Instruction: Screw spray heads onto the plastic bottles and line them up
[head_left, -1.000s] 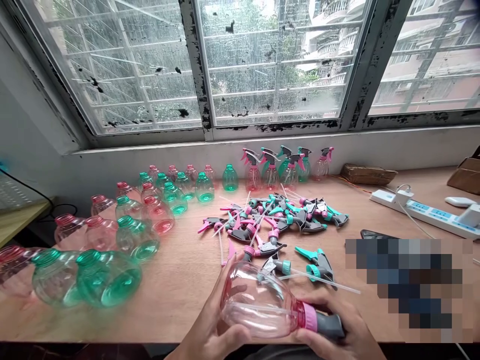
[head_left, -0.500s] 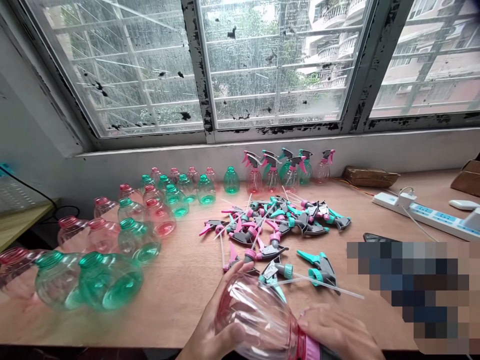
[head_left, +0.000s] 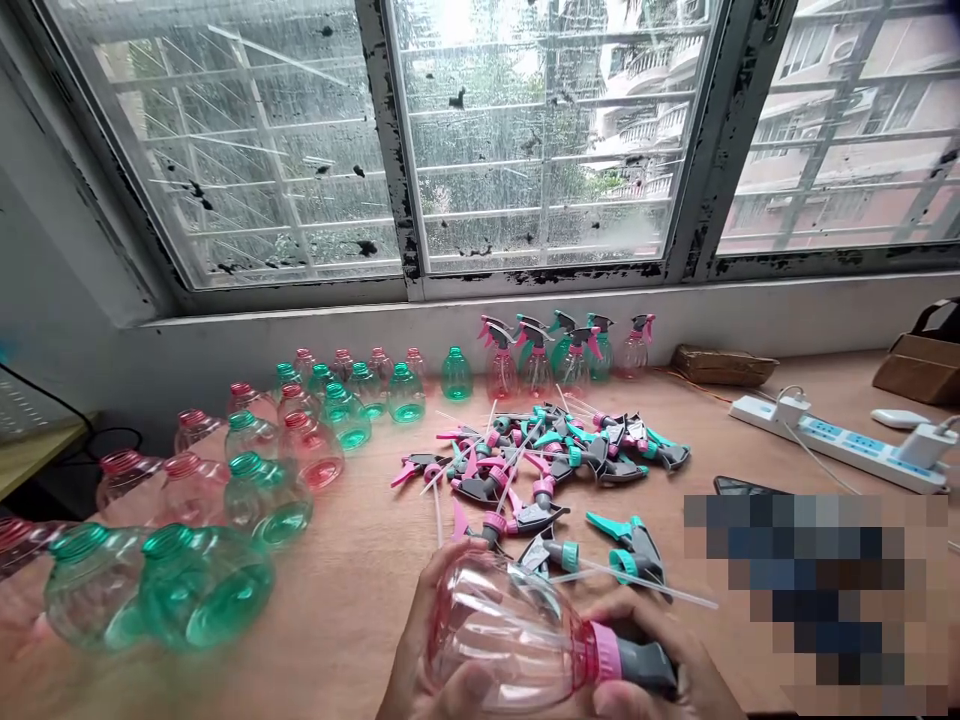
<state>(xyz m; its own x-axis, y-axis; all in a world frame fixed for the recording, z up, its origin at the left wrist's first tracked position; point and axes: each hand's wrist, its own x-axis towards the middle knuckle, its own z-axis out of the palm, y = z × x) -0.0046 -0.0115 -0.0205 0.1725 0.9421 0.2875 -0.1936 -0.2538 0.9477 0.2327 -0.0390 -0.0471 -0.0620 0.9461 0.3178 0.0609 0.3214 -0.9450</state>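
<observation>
A clear pink spray bottle [head_left: 510, 630] lies on its side between my hands at the table's front edge, its base to the left. My left hand [head_left: 431, 640] is wrapped round the bottle's body. On its neck sits a pink collar with a grey spray head [head_left: 645, 664], and my right hand [head_left: 667, 640] closes round that collar and head. Just beyond the bottle lie a teal and grey spray head [head_left: 637, 550] and another grey one with a teal collar [head_left: 551, 552]. Farther back is a pile of pink, teal and grey spray heads [head_left: 555, 450].
Open pink and green bottles [head_left: 206, 585] stand in rows at the left. Several bottles with spray heads [head_left: 536, 365] stand by the wall. At the right are a white power strip [head_left: 840, 440], a dark phone [head_left: 750, 486], a blurred-out patch and a brown box [head_left: 919, 355].
The bottle has tipped more level, bringing its grey spray head into fuller view. My right hand's fingers have shifted from lying over the neck to curling round the collar and head.
</observation>
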